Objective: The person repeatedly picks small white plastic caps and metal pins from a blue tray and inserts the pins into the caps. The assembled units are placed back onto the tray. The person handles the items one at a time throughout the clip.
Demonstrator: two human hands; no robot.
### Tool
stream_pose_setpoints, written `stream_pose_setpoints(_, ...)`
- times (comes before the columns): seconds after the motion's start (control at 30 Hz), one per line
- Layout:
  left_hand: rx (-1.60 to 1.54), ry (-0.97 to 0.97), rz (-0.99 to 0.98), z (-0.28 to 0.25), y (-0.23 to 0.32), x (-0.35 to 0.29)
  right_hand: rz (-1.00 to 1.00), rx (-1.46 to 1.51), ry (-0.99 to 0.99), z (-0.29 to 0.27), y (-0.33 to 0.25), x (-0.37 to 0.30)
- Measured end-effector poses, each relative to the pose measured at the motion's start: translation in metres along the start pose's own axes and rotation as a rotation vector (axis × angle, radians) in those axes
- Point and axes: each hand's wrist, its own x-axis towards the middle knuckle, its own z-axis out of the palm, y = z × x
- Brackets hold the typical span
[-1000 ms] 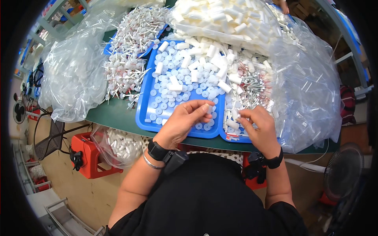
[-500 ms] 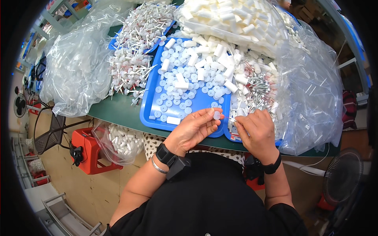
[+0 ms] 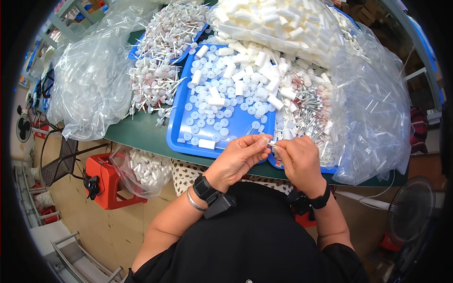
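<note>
My left hand (image 3: 240, 158) is closed in a pinch on a small whitish disc (image 3: 269, 140), partly covered by the fingers. My right hand (image 3: 299, 158) meets it fingertip to fingertip, pinching a thin pin whose short end shows between the hands. Both hands are over the near right corner of a blue tray (image 3: 240, 123). Scattered in that tray are many translucent discs (image 3: 217, 126) with center holes, plus white cylinders (image 3: 206, 144). Just beyond my right hand lies a heap of metal pins (image 3: 311, 111) mixed with white pieces.
At the back left, white pins with discs on them (image 3: 172, 33) are piled high. A bag of white cylinders (image 3: 283, 23) stands behind the tray. Clear plastic bags (image 3: 89, 89) flank the green table (image 3: 137, 134). A red stool (image 3: 101, 181) and a fan (image 3: 410, 212) are below.
My right hand has moved left and my left hand slightly right, so their fingertips now meet. The disc, plainly visible before, is now partly hidden between the fingers.
</note>
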Motion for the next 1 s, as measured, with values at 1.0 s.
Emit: stream_pose_setpoints(1.0, 0.065, 0.142, 0.186, -0.003, 0.014, -0.005, -0.058, -0.384, -0.186, 0.012, 0.041, 0.021)
